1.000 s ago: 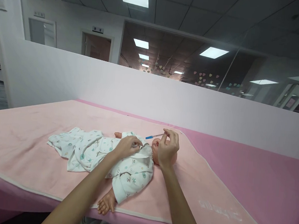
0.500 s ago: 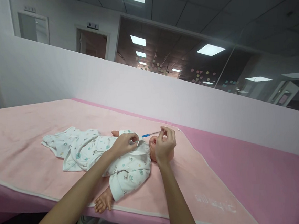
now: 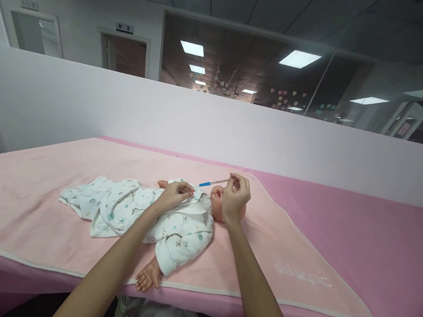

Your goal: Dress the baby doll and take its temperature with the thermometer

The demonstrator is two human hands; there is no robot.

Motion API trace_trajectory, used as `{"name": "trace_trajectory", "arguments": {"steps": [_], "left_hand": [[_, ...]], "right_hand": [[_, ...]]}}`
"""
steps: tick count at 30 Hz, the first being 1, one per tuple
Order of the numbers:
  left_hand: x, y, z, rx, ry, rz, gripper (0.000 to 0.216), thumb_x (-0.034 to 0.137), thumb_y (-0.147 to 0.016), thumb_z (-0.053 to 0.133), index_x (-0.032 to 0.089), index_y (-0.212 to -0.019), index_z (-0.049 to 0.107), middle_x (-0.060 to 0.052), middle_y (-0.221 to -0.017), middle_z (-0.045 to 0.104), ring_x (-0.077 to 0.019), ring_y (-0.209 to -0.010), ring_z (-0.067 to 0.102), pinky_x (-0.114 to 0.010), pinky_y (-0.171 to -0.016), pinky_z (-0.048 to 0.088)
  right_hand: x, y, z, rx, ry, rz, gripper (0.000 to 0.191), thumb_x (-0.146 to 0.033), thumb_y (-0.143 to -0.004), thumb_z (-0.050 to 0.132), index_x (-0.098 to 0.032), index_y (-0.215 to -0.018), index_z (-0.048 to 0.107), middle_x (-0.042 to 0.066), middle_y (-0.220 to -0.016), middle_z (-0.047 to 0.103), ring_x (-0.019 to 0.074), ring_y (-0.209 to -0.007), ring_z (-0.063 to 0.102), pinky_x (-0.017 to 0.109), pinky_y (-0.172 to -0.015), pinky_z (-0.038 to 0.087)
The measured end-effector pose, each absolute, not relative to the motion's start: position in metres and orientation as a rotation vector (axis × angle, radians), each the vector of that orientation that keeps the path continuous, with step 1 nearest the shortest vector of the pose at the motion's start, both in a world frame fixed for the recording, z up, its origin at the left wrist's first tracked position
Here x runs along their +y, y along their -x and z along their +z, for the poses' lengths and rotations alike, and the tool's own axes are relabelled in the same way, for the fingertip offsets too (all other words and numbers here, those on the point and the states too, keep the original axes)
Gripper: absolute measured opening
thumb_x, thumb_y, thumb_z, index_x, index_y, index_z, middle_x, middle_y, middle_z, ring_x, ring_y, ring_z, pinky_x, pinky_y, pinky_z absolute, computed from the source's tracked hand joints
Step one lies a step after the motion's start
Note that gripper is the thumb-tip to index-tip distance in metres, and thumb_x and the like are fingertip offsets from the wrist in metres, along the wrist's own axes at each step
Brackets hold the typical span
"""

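Note:
A baby doll (image 3: 176, 229) in a white printed romper lies on its back on a pink blanket (image 3: 28, 202), head to the right. My right hand (image 3: 234, 199) is above the doll's head, fingers pinched on a thin thermometer (image 3: 213, 182) with a blue tip that points left. My left hand (image 3: 174, 195) rests on the doll's chest near the collar, fingers curled on the romper fabric.
The blanket covers a pink padded table (image 3: 373, 239) backed by a low white partition wall (image 3: 127, 113). Behind it are glass panels and doorways. The doll's bare hand (image 3: 145, 280) lies near the table's front edge.
The view has shifted a little. My right hand has lifted the thermometer slightly; my left hand stays on the doll's collar, fingers now flatter on the cloth.

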State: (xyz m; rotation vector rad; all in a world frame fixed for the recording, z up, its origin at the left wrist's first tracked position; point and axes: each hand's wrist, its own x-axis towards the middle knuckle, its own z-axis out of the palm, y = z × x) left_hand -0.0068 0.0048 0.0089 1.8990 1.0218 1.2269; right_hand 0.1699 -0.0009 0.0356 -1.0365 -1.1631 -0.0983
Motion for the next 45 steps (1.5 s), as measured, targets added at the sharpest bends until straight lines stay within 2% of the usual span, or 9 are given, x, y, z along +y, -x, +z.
{"name": "trace_trajectory", "arguments": {"steps": [5,10,14,17,26,31,36,40,45], "left_hand": [[0.005,0.006,0.011,0.985,-1.798,1.316,0.025,0.033,-0.07,0.057,0.014,-0.085,0.062,-0.007,-0.081,0.065,-0.019,-0.08,0.06,-0.031,-0.075,0.045],[0.006,0.009,0.015,0.874,-1.548,1.493,0.036,0.036,-0.072,0.056,0.015,-0.1,0.059,-0.007,-0.084,0.064,-0.0169,-0.078,0.058,-0.029,-0.072,0.044],[0.007,0.011,0.016,0.759,-1.336,1.64,0.025,0.034,-0.068,0.062,0.013,-0.081,0.063,-0.003,-0.072,0.06,-0.0109,-0.063,0.053,-0.027,-0.067,0.044],[0.007,0.011,0.017,0.652,-1.229,1.677,0.019,0.031,-0.067,0.064,0.013,-0.07,0.062,-0.001,-0.066,0.056,-0.0095,-0.059,0.05,-0.025,-0.063,0.042],[0.008,0.013,0.017,0.526,-1.128,1.681,0.018,0.03,-0.068,0.06,0.013,-0.072,0.062,-0.001,-0.066,0.056,-0.0097,-0.058,0.051,-0.025,-0.06,0.041],[0.007,0.012,0.018,0.664,-1.304,1.67,0.019,0.03,-0.068,0.058,0.014,-0.074,0.065,-0.003,-0.065,0.059,-0.0121,-0.061,0.053,-0.027,-0.064,0.042],[-0.003,0.002,0.014,1.084,-1.93,1.362,0.03,0.04,-0.068,0.057,0.02,-0.089,0.066,-0.005,-0.09,0.064,-0.0206,-0.086,0.055,-0.03,-0.075,0.041],[-0.003,-0.002,0.008,1.251,-2.221,1.153,0.027,0.038,-0.067,0.057,0.023,-0.087,0.068,-0.005,-0.093,0.064,-0.0247,-0.094,0.052,-0.034,-0.082,0.038],[0.0,0.0,0.006,1.183,-2.218,1.09,0.024,0.032,-0.068,0.054,0.022,-0.085,0.068,-0.004,-0.091,0.066,-0.0239,-0.091,0.055,-0.033,-0.08,0.039]], "right_hand": [[-0.002,-0.168,0.036,-1.119,1.069,-0.001,0.022,-0.028,-0.08,0.037,-0.021,-0.086,0.057,0.003,-0.09,0.058,0.0132,-0.081,0.055,0.025,-0.069,0.043],[-0.002,-0.157,0.032,-1.118,0.965,0.305,0.02,-0.035,-0.078,0.045,-0.019,-0.086,0.054,0.003,-0.077,0.061,0.0139,-0.072,0.059,0.025,-0.064,0.046],[-0.002,-0.148,0.027,-1.095,0.846,0.461,0.022,-0.037,-0.075,0.052,-0.018,-0.084,0.054,0.003,-0.073,0.062,0.0142,-0.07,0.06,0.025,-0.064,0.047],[-0.003,-0.144,0.025,-1.079,0.797,0.539,0.021,-0.037,-0.073,0.054,-0.017,-0.082,0.054,0.003,-0.071,0.061,0.0139,-0.068,0.061,0.025,-0.063,0.048],[-0.007,-0.14,0.026,-1.086,0.79,0.556,0.023,-0.037,-0.071,0.057,-0.016,-0.08,0.055,0.003,-0.07,0.062,0.0153,-0.068,0.061,0.025,-0.058,0.048],[-0.011,-0.148,0.038,-1.088,0.776,0.503,0.022,-0.036,-0.071,0.057,-0.016,-0.081,0.056,0.003,-0.075,0.062,0.0146,-0.07,0.062,0.027,-0.066,0.049],[-0.054,-0.184,0.048,-0.964,0.819,0.148,0.02,-0.032,-0.068,0.062,-0.015,-0.078,0.059,0.003,-0.075,0.062,0.0152,-0.07,0.06,0.03,-0.067,0.05],[-0.112,-0.214,0.015,-0.971,1.046,-0.168,0.016,-0.03,-0.069,0.062,-0.016,-0.076,0.061,0.005,-0.075,0.06,0.0167,-0.071,0.057,0.033,-0.07,0.049],[-0.149,-0.241,-0.048,-1.1,1.273,-0.355,0.014,-0.032,-0.072,0.059,-0.018,-0.074,0.06,0.006,-0.074,0.06,0.0191,-0.07,0.057,0.034,-0.071,0.047]]}}
